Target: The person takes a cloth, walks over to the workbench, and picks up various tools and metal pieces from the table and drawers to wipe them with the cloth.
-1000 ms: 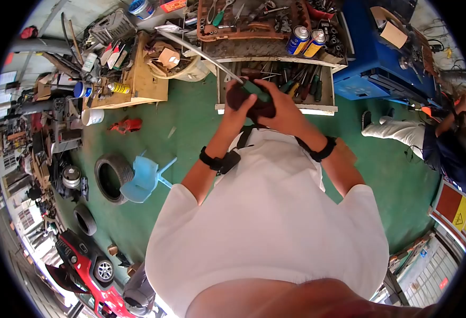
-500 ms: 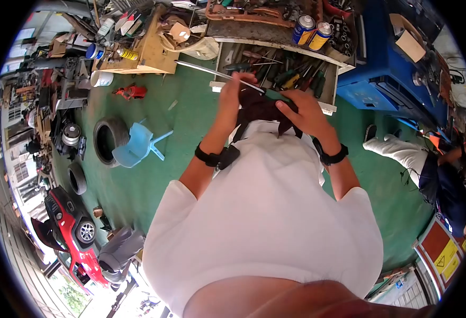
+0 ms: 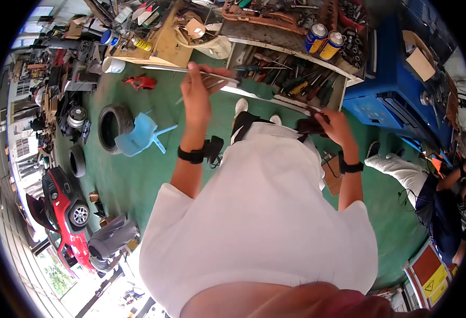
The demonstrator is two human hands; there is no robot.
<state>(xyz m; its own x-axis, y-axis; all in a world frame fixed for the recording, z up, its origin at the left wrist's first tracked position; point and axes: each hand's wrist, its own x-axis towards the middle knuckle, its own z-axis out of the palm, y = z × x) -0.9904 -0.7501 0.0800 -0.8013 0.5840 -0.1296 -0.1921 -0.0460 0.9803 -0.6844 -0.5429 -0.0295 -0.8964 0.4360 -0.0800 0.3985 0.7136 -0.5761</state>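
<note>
My left hand (image 3: 198,87), left of the open drawer, is closed round a long metal screwdriver (image 3: 164,68) whose shaft points left; its handle end is toward the drawer. A second thin rod shows below the fingers. My right hand (image 3: 336,127) grips a dark cloth (image 3: 311,126) just below the drawer's right corner. The open drawer (image 3: 344,90) holds several screwdrivers (image 3: 296,85) with green, yellow and dark handles.
Two spray cans (image 3: 316,37) stand on the cabinet above the drawer. A blue machine (image 3: 376,100) is at the right, with another person (image 3: 434,196) near it. A blue chair (image 3: 140,135) and a tyre (image 3: 113,127) are on the floor at left.
My hands have moved apart: the left one went left with the screwdriver, the right one went right with the dark cloth. The cloth has come off the screwdriver.
</note>
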